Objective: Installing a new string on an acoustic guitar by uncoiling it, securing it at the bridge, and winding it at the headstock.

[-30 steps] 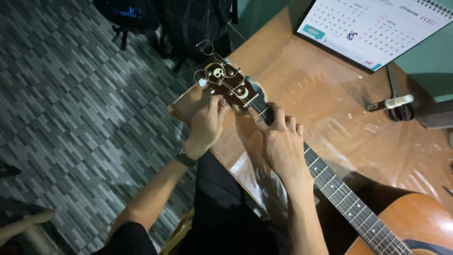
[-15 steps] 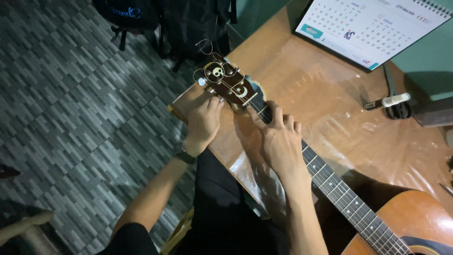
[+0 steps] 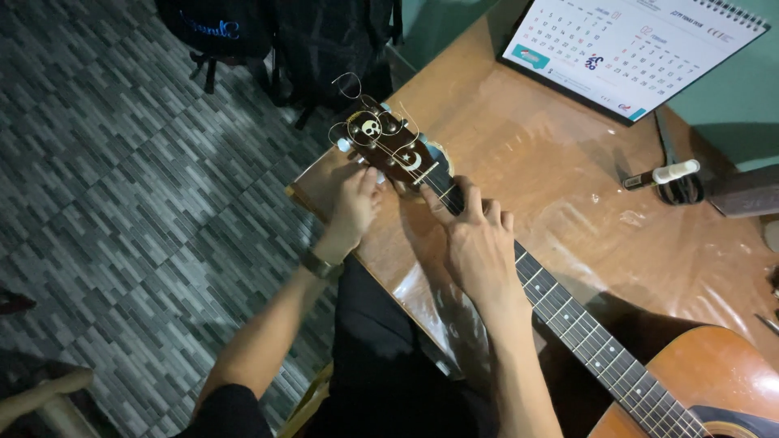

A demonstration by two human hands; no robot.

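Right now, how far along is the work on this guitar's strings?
Done: strings already run along the dark fretted neck, with loose wire ends curling off the sticker-covered brown headstock. In hand: the left hand sits at the tuning pegs while the right hand presses near the nut. Left: those curling ends remain untrimmed.

Brown wooden table [image 3: 527, 154] under clear plastic sheet, upper right of frame. On it: guitar [image 3: 568, 324] laid diagonally, desk calendar [image 3: 633, 49] top right, scissors [image 3: 677, 174] and marker [image 3: 661, 174] right edge.

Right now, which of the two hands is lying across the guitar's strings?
The right hand, spread over the neck just below the headstock. The left hand sits at the headstock's edge instead.
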